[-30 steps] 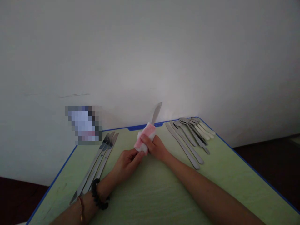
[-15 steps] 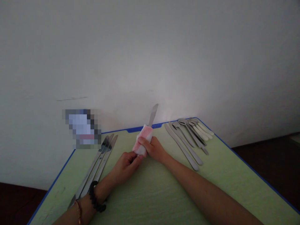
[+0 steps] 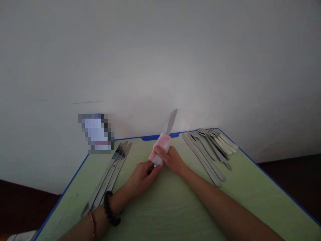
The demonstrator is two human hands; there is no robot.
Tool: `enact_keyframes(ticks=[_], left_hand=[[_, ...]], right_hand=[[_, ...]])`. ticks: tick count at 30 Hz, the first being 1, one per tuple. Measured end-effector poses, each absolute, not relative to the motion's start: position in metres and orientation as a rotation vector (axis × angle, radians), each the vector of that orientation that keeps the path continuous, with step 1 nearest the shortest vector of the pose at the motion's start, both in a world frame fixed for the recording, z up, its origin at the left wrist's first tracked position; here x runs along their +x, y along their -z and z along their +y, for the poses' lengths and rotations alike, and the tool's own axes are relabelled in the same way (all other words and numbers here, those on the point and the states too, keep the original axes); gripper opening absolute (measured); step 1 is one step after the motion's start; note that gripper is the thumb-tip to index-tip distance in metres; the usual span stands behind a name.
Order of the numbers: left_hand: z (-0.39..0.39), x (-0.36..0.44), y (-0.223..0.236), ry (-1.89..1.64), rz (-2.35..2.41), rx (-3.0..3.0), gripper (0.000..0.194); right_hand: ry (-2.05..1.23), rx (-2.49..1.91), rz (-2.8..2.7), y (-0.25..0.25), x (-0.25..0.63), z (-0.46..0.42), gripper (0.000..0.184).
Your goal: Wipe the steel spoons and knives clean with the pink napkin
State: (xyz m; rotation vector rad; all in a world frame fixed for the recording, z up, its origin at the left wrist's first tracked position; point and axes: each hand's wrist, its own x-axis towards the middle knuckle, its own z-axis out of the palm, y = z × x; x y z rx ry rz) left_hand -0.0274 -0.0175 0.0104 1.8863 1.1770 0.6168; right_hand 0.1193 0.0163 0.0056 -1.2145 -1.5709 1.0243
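Note:
A table knife [image 3: 172, 121] is held tilted over the table, its blade pointing up toward the wall. A pink and white cloth [image 3: 164, 142] is folded around its middle. My right hand [image 3: 173, 159] is closed on the cloth, thumb pressed over the front, with the knife inside. Just below, my left hand [image 3: 144, 174] pinches the lower end, where the handle is mostly hidden by fingers and cloth. A dark beaded bracelet and a thin reddish one circle the left wrist.
Several knives [image 3: 110, 177] lie at the left on the green table [image 3: 160, 214], partly behind my left forearm. More cutlery [image 3: 208, 147], with knives, spoons and white-handled pieces, lies at the right. A blurred-out upright object [image 3: 96, 132] stands at the back left, before the wall.
The whole view has shifted, so the scene sits slightly farther right. Both hands keep their grip on the cloth-wrapped knife, with little visible movement relative to the table.

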Motion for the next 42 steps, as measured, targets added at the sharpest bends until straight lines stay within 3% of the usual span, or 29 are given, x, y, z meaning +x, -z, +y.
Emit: enact_keyframes(ticks=[10,17,21,25,35,42], left_hand=[[-0.024,-0.026,-0.005,-0.58,1.18,2.061,0.039],[-0.028,-0.029,-0.014,-0.484,0.964,2.176,0.029],[-0.027,-0.029,-0.014,-0.53,0.972,2.009,0.025],[-0.025,-0.027,-0.011,-0.542,1.052,1.904,0.038],[-0.029,-0.024,-0.008,-0.559,1.133,1.995,0.027],[-0.021,-0.026,-0.005,-0.741,1.037,1.665,0.031]], right_hand=[[-1.133,-1.139,-1.551,-0.007,0.119,0.013,0.042],[-1.164,-1.157,-1.292,-0.007,0.122,0.016,0.049],[-1.16,-1.145,-1.392,-0.006,0.12,0.015,0.051],[-1.134,-1.152,-1.443,-0.004,0.119,0.014,0.052],[-1.222,-1.115,-1.063,0.005,0.126,0.035,0.059],[-1.364,-1.08,-1.345,-0.003,0.126,0.026,0.055]])
